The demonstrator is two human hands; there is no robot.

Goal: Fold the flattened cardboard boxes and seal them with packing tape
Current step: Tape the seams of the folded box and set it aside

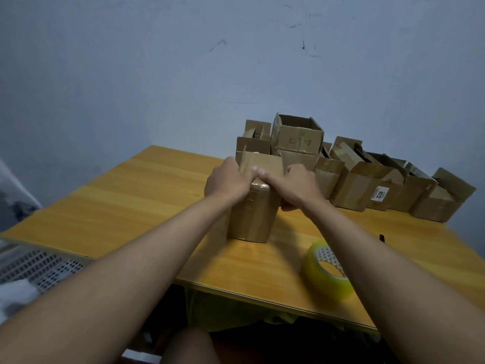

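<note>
Bare forearms fill the near edge of the view, reaching out over a yellow wooden desk (126,195). Roll of clear packing tape (326,270) lies on its side near the front right of the desk, untouched, close under the right forearm.

Mid-desk: one small cardboard box (249,219) stands upright, glossy tape already visible across its near face and top edge. Left hand (228,179) is closed over the box's top left corner; right hand (299,183) is clamped on the top right side, thumbs meeting at the middle of the top edge. A flap stands up just behind the thumbs. Looks like pressing down, either a flap or a strip of tape; cannot tell which.

Far right: a cluster of other boxes (351,185) against the wall, folded into shape, several stacked, one open-topped box (299,135) on the pile. Many flaps are loose or standing; some carry tape, but whether any is fully sealed cannot be told from here. No flat, unfolded cardboard is in sight.

Judgement: well along. Most boxes are formed; the one in hand is partway sealed. Closing its top is left, and likely the open tops at the back.

A dark pen-like object (381,237) lies at the right desk edge.
</note>
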